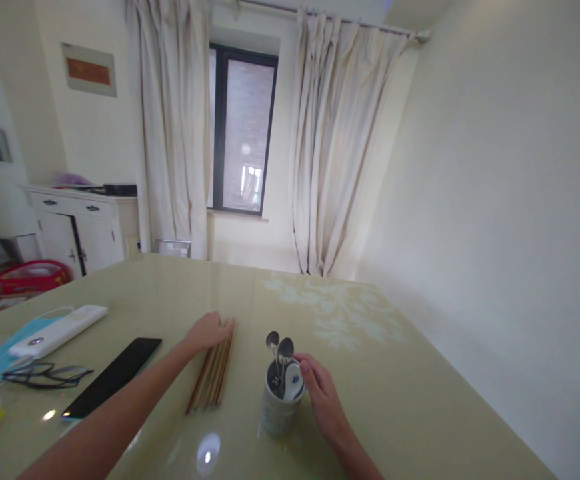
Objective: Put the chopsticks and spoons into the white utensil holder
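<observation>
Several brown wooden chopsticks point(214, 377) lie side by side on the table, pointing away from me. My left hand point(210, 332) is at their far ends, its fingers curled over and around them; part of the grip is hidden. To the right stands an upright grey-white utensil holder point(279, 415). Two metal spoons point(285, 348) stick up out of it, along with a white spoon point(293, 381) bearing a small blue pattern. My right hand point(323, 395) closes on the holder's right side near the rim, the thumb towards me.
On the left of the glossy table point(400, 413) lie a black phone point(115, 377), folded eyeglasses point(45, 375), a white power strip-like device point(60, 331) with a cable, and a blue face mask point(7, 350). A wall point(520, 233) borders the right side.
</observation>
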Demonstrator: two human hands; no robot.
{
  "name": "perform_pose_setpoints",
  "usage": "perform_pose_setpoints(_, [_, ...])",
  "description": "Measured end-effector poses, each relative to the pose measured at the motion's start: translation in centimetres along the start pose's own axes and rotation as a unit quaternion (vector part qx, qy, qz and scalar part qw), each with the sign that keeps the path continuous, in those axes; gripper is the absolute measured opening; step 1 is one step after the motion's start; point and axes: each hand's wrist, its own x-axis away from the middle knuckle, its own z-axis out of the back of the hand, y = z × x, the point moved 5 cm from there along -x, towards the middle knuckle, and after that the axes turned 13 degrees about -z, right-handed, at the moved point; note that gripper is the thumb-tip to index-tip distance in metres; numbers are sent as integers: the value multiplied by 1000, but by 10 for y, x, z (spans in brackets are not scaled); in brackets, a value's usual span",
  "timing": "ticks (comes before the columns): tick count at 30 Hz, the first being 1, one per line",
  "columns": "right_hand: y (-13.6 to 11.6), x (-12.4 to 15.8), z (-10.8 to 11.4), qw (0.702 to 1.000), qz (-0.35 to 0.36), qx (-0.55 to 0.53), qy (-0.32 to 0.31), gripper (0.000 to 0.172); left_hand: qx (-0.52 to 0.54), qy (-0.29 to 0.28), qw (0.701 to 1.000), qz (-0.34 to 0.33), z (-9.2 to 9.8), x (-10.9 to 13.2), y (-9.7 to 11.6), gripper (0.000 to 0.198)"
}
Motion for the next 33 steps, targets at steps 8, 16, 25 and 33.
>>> perform_pose_setpoints(8, [3, -3, 0, 1000, 3, -10, 2, 55, 17, 23, 985, -173, -26, 114, -20, 82])
perform_pose_setpoints(16, [1, -2, 0, 1000, 6, -13, 7, 57, 25, -51, 957, -284, -38, 142, 13, 93])
perform_pose_setpoints(25, [2, 1, 1, 1000, 9, -7, 2, 58, 15, -80, 946, -314, -33, 115, 22, 77])
perform_pose_setpoints(33, [-4, 5, -4, 997, 30, -31, -63, 65, 4, -101, 939, -328, -21, 103, 18, 74])
